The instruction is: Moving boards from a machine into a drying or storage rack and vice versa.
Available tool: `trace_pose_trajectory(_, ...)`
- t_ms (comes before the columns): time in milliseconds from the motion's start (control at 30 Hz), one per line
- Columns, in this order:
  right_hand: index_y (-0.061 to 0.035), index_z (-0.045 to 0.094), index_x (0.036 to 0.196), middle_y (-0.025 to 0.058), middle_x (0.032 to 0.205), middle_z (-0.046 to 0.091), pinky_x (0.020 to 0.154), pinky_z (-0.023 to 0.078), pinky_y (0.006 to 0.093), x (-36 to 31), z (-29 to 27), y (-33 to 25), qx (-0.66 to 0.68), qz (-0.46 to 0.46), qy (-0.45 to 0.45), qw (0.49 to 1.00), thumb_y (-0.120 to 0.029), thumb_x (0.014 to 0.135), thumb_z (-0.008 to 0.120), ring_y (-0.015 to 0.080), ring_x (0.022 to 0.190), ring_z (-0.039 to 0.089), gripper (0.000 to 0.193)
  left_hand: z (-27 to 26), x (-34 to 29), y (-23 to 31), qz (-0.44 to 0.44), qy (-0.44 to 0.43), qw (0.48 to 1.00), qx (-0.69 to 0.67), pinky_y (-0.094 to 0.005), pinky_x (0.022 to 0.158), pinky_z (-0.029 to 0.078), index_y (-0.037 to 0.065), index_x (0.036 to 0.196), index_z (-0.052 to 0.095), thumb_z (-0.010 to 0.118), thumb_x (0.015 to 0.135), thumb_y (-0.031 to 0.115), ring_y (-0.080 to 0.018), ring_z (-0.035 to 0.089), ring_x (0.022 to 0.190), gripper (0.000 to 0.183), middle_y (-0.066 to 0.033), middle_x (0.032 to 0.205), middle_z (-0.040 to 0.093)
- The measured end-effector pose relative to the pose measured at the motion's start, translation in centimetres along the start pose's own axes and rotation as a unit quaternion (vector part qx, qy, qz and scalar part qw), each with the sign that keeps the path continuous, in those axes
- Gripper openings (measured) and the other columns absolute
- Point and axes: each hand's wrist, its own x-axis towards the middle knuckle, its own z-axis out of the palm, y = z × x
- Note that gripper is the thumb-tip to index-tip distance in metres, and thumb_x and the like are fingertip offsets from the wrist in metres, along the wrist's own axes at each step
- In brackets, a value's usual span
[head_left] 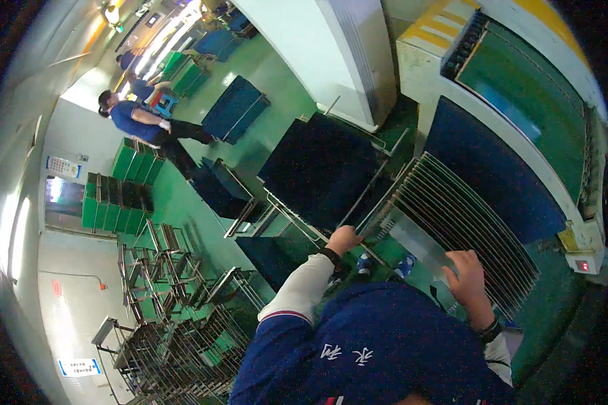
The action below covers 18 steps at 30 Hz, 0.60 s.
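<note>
slatted rack (473, 219): left hand (344, 239), right hand (467, 278) at edges; green floor (557, 297) rightward.

Right fingers (459, 257) near thin parallel slats (467, 202)

The floor (297, 93) is green, the shirt (405, 331) navy. The rack (469, 216) is striped with tan, the white machine (434, 40) with yellow.
</note>
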Motion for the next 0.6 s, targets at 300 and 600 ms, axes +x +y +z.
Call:
trace_pose_trajectory(300,-0.0029,0.055,0.108,0.0181,0.1,0.057,0.082,0.046,0.0428,-0.8,2.4,-1.9,0.006,0.081,0.031,0.996,-0.017,0.074,0.065,0.0369,0.096,0.055,0.038,-0.6,-0.8,1.0,0.062,0.031,0.998,0.003,-0.0457,0.072,0.049,0.001,0.082,0.067,0.063,0.075,0.037,-0.0378,0.062,0.082,0.037,-0.0209,0.084,0.064)
trace_pose_trajectory(600,-0.0029,0.056,0.106,0.0187,0.094,0.061,0.077,0.048,0.0445,-1.9,5.2,1.1,-0.045,0.148,0.026,0.988,-0.022,0.074,0.067,0.0384,0.088,0.059,0.039,0.7,0.2,-1.1,0.107,0.045,0.992,-0.038,-0.046,0.074,0.049,-0.001,0.082,0.066,0.059,0.078,0.04,-0.0378,0.062,0.084,0.042,-0.0217,0.084,0.065)
